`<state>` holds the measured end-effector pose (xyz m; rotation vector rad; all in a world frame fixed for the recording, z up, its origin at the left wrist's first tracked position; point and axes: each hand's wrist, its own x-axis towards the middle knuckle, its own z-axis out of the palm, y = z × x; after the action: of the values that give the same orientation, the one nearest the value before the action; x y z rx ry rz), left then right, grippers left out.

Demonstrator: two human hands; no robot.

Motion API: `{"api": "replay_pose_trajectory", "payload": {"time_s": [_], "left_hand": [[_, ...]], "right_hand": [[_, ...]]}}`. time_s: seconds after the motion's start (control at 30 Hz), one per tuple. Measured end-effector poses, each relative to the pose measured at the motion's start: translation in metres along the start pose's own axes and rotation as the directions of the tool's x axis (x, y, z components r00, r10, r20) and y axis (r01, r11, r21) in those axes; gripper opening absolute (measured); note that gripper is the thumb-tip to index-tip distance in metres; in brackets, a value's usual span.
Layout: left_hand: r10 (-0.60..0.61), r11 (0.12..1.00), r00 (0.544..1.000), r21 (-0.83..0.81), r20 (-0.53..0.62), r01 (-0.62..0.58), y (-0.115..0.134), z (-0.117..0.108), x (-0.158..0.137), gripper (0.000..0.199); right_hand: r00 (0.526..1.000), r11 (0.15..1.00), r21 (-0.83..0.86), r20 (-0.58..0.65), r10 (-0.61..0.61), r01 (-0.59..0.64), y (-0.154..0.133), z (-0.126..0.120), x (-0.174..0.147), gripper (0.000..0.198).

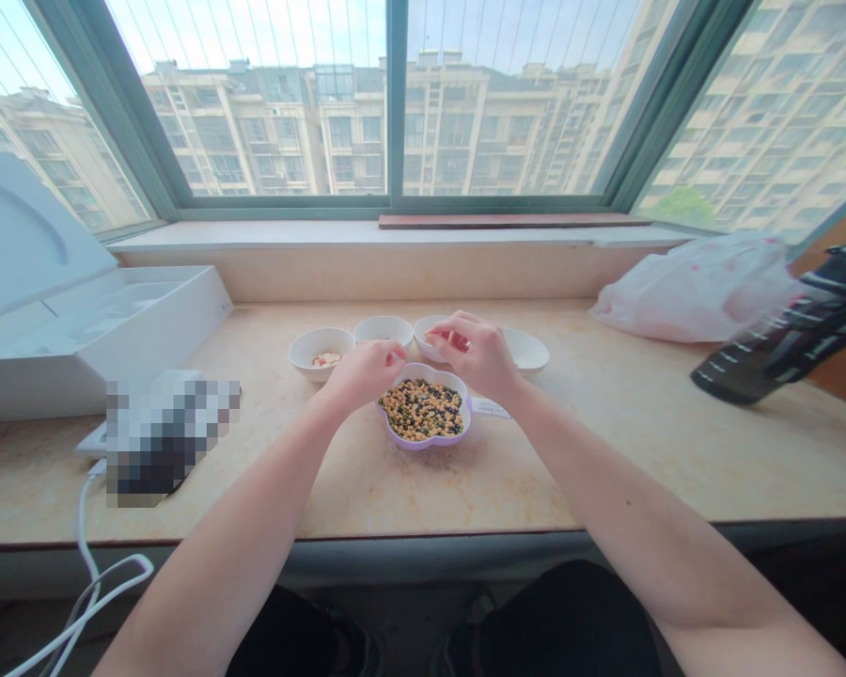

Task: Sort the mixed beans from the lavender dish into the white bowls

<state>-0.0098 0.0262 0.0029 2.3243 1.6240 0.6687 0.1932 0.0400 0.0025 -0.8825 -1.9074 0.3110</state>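
A flower-shaped bowl (417, 445) with a purple rim holds mixed black, yellow and green beans (423, 410). Behind it stand several small white bowls in a row. The leftmost white bowl (302, 367) has pale and reddish bits in it. My left hand (368, 369) is closed, fingers curled in, at the front of the second white bowl (384, 325); whatever it holds is hidden. Over the third white bowl (424, 326), my right hand (480, 355) has its fingers pinched together, and what lies between them is too small to name. Right of that hand is another white bowl (534, 352).
An open white box (99, 348) stands at left, with a blurred dark object (162, 451) and a white cable (83, 527) before it. At right are a plastic bag (691, 287) and a tilted dark bottle (761, 343). The window ledge (289, 235) bounds the counter's back.
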Motion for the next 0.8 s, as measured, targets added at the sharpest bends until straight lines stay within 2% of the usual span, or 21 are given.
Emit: {"api": "replay_pose_trajectory", "payload": {"time_s": [0.1,0.2,0.53,0.67,0.8], "left_hand": [[0.008,1.0,1.0,0.011,0.005,-0.008,-0.001,0.001,0.001,0.026],[0.021,1.0,1.0,0.014,0.008,-0.021,-0.001,0.002,0.0,0.026],[0.043,0.999,0.998,0.003,0.042,-0.043,0.004,-0.001,-0.004,0.022],[0.035,0.999,0.998,0.009,0.05,-0.035,0.002,0.0,-0.003,0.023],[0.044,0.999,0.997,0.017,0.061,-0.045,0.002,-0.001,-0.003,0.022]], "right_hand": [[0.997,0.992,-0.105,-0.016,-0.073,0.071,0.003,0.002,-0.001,0.013],[0.996,0.989,-0.121,-0.025,-0.084,0.081,0.006,0.002,-0.001,0.014],[0.993,0.994,-0.094,-0.096,-0.063,0.054,0.007,0.003,-0.001,0.015],[0.992,0.99,-0.134,-0.104,-0.066,0.051,0.01,0.002,0.0,0.015],[0.991,0.971,-0.237,-0.136,-0.006,-0.027,0.02,-0.001,0.002,0.018]]}}
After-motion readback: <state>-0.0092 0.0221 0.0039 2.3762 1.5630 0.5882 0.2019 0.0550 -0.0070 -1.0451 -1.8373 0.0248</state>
